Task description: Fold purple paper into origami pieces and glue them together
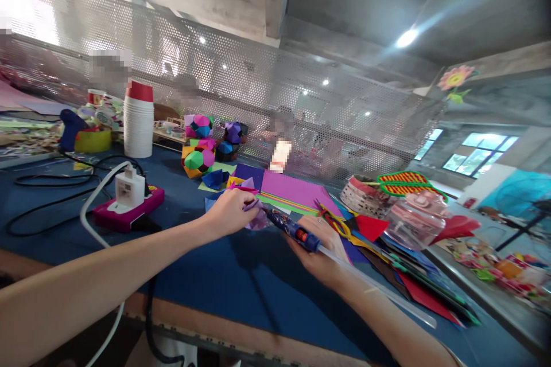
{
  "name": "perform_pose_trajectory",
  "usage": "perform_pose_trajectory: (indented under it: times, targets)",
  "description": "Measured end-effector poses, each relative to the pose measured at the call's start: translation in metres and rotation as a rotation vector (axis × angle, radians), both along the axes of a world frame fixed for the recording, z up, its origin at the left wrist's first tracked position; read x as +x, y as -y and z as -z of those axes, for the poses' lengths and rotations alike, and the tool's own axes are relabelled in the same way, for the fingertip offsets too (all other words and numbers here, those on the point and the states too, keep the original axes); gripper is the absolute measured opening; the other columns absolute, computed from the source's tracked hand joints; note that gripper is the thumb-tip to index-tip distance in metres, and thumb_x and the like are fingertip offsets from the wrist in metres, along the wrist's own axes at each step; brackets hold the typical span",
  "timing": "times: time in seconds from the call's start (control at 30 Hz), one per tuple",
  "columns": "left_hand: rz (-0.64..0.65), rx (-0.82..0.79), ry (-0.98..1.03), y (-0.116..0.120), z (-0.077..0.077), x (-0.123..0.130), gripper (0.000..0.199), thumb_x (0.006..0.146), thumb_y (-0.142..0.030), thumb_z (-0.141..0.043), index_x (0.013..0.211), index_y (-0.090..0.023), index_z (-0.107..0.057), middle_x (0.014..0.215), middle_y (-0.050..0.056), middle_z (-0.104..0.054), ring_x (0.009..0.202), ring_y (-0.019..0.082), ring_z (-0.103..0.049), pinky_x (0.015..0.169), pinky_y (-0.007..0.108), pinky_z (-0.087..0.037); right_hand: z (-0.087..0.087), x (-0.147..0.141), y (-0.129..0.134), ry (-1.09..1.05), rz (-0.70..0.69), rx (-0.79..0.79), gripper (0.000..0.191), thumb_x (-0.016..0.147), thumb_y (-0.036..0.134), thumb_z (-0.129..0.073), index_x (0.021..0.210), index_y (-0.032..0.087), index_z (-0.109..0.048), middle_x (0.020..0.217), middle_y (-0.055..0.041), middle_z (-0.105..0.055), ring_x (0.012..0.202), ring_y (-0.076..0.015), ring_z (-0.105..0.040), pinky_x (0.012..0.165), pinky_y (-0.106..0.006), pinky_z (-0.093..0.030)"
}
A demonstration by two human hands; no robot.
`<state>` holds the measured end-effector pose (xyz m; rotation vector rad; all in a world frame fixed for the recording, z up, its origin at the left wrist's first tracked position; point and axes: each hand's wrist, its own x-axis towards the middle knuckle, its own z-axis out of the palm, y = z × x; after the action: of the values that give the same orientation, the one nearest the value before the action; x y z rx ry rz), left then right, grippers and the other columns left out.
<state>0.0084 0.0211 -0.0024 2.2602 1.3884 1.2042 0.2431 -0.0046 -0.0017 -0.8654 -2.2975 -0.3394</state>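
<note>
Left grip (232, 209) on purple paper (257, 218), right grip (321, 249) on glue gun (291, 229), nested cups (138, 126) beyond.

No text, brand, number or sign can be read with certainty. Small grey print on the white plastic charger (130, 190) is too faint to make out, and the orange-red label (302, 234) on the dark blue glue gun (289, 228) carries dark marks too blurred to tell. Red markings on the small, bright white upright object (281, 155) behind the purple paper sheets (297, 188) are likewise illegible.
</note>
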Motion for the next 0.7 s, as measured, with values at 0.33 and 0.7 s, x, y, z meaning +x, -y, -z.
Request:
perform_pose_trajectory:
  times: [0.33,0.7]
  targets:
    - [0.01,0.007,0.006,-0.0007,0.0003,-0.0012,0.035,0.078,-0.024,-0.053,0.052,-0.019,-0.031,0.05,-0.006,-0.027,0.049,0.01,-0.027,0.05,0.027,-0.018,-0.0013,-0.0004,0.0002,-0.001,0.026,0.006,0.02,0.09,0.029,-0.056,0.073,0.02,-0.05,0.071,-0.0033,-0.057,0.067,-0.0174,-0.052,0.065,-0.029,-0.039]
    - [-0.002,0.011,0.016,0.0002,-0.0016,-0.0008,0.036,0.078,-0.024,-0.053,0.053,-0.019,-0.027,0.051,-0.006,-0.025,0.05,0.01,-0.024,0.05,0.027,-0.017,0.0003,0.0023,-0.0004,0.014,0.029,-0.002,0.02,0.09,0.028,-0.056,0.073,0.02,-0.05,0.071,-0.0027,-0.057,0.068,-0.017,-0.052,0.065,-0.029,-0.038]
